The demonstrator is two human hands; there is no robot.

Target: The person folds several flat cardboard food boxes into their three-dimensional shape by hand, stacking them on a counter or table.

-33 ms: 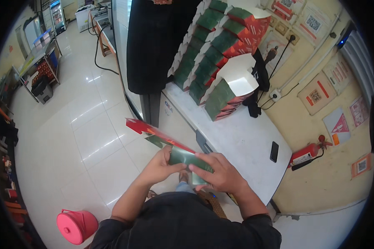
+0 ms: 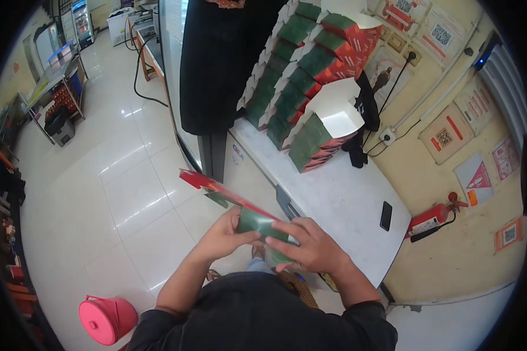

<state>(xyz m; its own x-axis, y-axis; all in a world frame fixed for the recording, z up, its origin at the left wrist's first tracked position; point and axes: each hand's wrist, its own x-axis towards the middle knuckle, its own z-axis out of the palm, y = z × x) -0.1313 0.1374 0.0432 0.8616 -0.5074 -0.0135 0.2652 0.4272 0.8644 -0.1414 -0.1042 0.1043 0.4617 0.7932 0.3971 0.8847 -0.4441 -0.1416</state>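
Note:
In front of my body I hold a partly folded cardboard box (image 2: pixel 254 224), red on one face and green on the other. My left hand (image 2: pixel 223 235) grips its left side, the thumb lying on the green panel. The right hand (image 2: pixel 310 244) pinches the right end of the panel, with fingers on top and the thumb side partly hidden. A long red flap juts out to the upper left, past my left hand. On the white counter (image 2: pixel 334 205) ahead, stacks of nested open boxes (image 2: pixel 293 82) in the same green and red stand, with a shorter stack (image 2: pixel 316 140) nearest me.
A black phone (image 2: pixel 386 216) lies on the counter's right part. Beyond its edge a red fire extinguisher (image 2: pixel 430 220) is by the wall. A pink lidded bucket (image 2: pixel 102 320) stands on the tiled floor at lower left. Dark cloth (image 2: pixel 208 70) hangs beside the stacks.
The green end panel under my right hand has tilted, and its pale shine is gone. Both hands keep their hold on the box, nearly in place.

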